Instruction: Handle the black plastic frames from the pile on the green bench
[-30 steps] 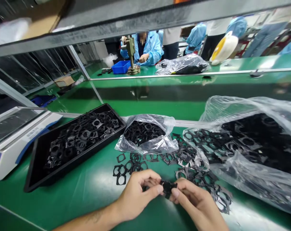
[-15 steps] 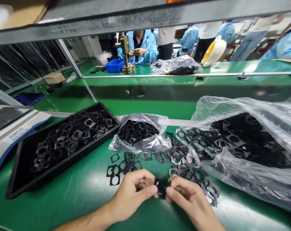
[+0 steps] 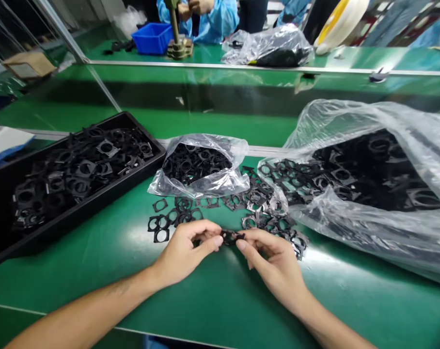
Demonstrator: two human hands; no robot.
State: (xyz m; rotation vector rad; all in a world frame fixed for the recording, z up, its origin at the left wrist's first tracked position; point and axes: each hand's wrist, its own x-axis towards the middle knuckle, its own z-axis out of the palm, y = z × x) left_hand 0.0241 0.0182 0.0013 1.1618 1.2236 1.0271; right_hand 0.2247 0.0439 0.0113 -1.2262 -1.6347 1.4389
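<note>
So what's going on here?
A person's bare left hand and bare right hand hold a small black part between them, over a green tabletop. Flat black pieces with round holes lie loose beyond, with more in a black rectangular tray to the left and a large clear plastic bag to the right.

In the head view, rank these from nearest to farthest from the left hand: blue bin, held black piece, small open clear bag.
1. Held black piece: at the fingertips of the left hand, on its right side.
2. Small open clear bag: just ahead, on the near bench.
3. Blue bin: far ahead, slightly left, beyond the near bench.
</note>
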